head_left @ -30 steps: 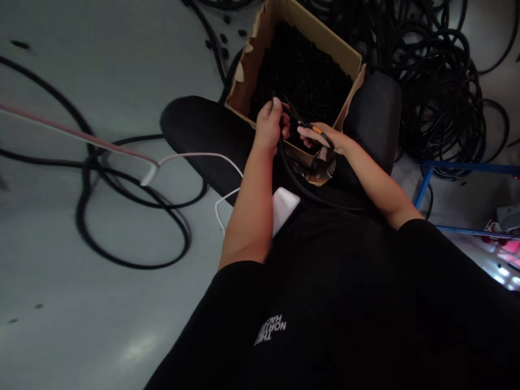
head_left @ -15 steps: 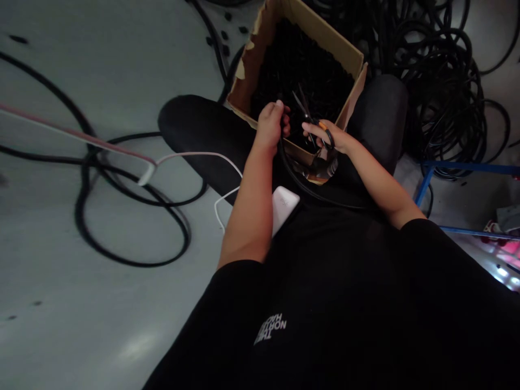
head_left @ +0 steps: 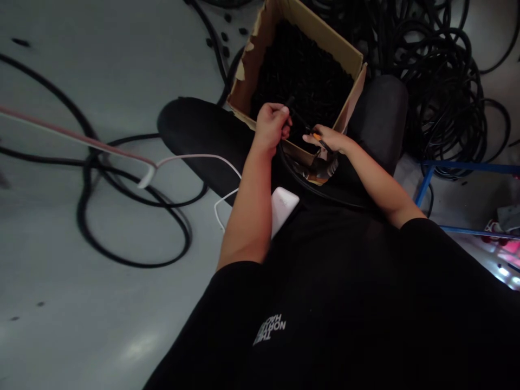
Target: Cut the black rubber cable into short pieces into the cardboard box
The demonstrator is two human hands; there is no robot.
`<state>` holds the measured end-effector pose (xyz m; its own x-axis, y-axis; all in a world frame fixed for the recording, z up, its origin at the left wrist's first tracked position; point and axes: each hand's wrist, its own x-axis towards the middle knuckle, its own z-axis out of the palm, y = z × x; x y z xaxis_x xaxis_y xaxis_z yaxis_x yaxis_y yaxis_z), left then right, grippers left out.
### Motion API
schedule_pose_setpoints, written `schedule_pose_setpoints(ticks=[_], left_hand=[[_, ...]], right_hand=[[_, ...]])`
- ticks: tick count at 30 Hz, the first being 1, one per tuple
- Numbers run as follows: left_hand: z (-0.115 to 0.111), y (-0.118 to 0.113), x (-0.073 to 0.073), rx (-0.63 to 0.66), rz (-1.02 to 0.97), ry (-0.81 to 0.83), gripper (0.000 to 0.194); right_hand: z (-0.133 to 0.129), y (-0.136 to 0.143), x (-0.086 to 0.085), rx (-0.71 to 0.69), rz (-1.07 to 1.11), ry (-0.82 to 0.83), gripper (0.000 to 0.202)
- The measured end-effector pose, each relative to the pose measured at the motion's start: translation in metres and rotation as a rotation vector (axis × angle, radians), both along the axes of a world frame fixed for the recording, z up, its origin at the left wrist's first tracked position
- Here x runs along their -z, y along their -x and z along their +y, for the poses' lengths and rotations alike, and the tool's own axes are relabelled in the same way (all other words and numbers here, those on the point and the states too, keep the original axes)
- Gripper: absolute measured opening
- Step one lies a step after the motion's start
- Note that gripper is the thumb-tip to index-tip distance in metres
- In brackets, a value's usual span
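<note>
My left hand is closed around a black hose or thick cable, whose short end sticks up past the thumb. The rest of it curves down across my lap to the right. In my right hand are scissors with black and orange handles, their blades by the hose end and hard to make out against the dark. Both hands are over the near edge of a cardboard box, which holds many short black pieces.
A white power bank with a white cord lies on my lap. Black hose loops spread over the floor at left. A large tangled pile lies at right, near a blue metal frame. Small black scraps dot the floor.
The scissor blades, plainly visible and spread before, have swung down toward the hose end at my left hand. My left hand has tilted slightly, showing the hose end above the thumb.
</note>
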<state>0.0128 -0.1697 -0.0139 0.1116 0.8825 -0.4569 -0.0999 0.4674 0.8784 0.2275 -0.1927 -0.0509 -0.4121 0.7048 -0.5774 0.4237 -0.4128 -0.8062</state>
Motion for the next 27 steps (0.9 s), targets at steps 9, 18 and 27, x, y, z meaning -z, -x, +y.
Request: schedule_pose_setpoints(ticks=[9, 18, 27], left_hand=[[-0.012, -0.001, 0.006, 0.144, 0.001, -0.056, 0.053], [-0.008, 0.001, 0.017, 0.165, -0.005, -0.105, 0.055], [-0.011, 0.005, 0.021, 0.169, 0.060, -0.209, 0.060]], right_hand=[[-0.003, 0.008, -0.028, 0.144, 0.064, 0.233, 0.065], [-0.001, 0.008, -0.036, 0.154, 0.045, 0.139, 0.068], [-0.001, 0.000, -0.044, 0.015, -0.045, -0.015, 0.056]])
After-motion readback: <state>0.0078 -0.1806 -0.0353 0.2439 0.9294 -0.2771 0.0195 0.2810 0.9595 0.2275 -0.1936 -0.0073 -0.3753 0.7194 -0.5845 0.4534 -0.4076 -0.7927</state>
